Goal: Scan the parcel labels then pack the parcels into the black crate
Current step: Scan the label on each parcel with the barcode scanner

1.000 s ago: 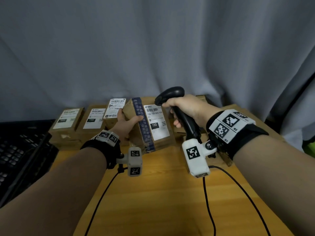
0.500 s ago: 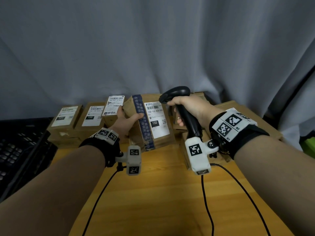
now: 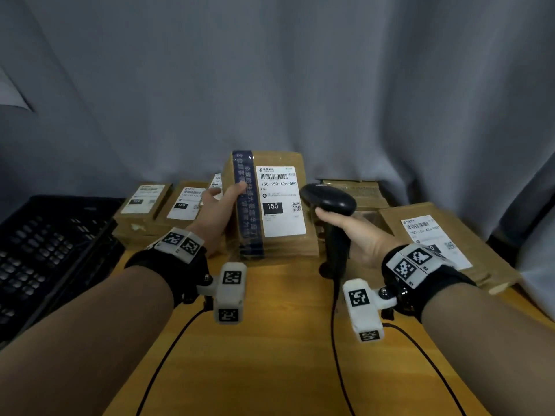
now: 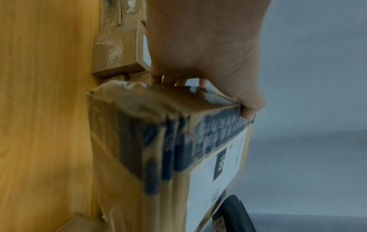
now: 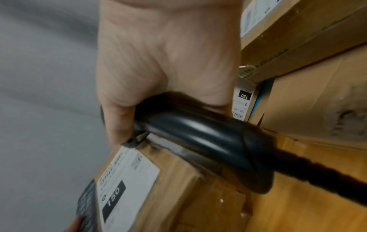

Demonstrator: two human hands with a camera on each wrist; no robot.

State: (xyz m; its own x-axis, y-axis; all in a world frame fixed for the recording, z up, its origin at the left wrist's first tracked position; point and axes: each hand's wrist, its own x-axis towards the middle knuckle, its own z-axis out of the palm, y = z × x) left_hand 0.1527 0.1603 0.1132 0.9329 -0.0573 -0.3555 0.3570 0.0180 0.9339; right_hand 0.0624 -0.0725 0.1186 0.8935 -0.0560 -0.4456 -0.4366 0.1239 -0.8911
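From the head view, the parcel (image 3: 267, 205) stands upright at the far middle of the table (image 3: 270, 355). It looks stiff and probably light, best held by its side edges.

In the left wrist view, the left hand (image 4: 208, 51) grips its taped edge, thumb in front.

In the right wrist view, the right hand (image 5: 164, 62) is closed around the scanner (image 5: 198, 138), beside the label.

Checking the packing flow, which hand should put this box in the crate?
Left: the left hand already grips the box, the crate sits on its side, and the right hand holds the scanner.
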